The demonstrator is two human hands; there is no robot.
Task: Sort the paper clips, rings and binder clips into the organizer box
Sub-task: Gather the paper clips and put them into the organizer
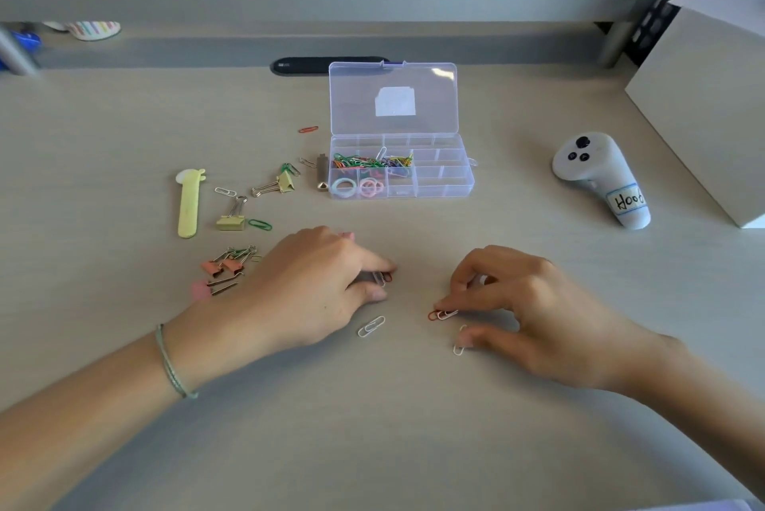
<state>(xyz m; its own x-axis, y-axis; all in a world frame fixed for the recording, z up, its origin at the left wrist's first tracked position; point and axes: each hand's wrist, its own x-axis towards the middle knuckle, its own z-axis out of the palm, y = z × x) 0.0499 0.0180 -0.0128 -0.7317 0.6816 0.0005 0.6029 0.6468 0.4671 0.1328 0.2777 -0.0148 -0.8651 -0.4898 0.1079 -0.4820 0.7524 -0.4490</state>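
Observation:
The clear organizer box (443, 179) stands open at the desk's middle; coloured paper clips (370, 161) fill one compartment and pastel rings (358, 187) lie in the front left ones. My left hand (314, 283) pinches a few paper clips (383, 278) against the desk. My right hand (525, 316) pinches a red and a white paper clip (442, 314) with its fingertips, and its thumb rests on another white clip (459, 345). A loose white paper clip (371, 326) lies between the hands.
Yellow binder clips (232, 221), pink binder clips (223, 266), and stray paper clips (260, 224) lie left of the box, beside a yellow giraffe-shaped stick (189, 204). A white controller (600, 177) lies at the right, a white box (703, 113) behind it.

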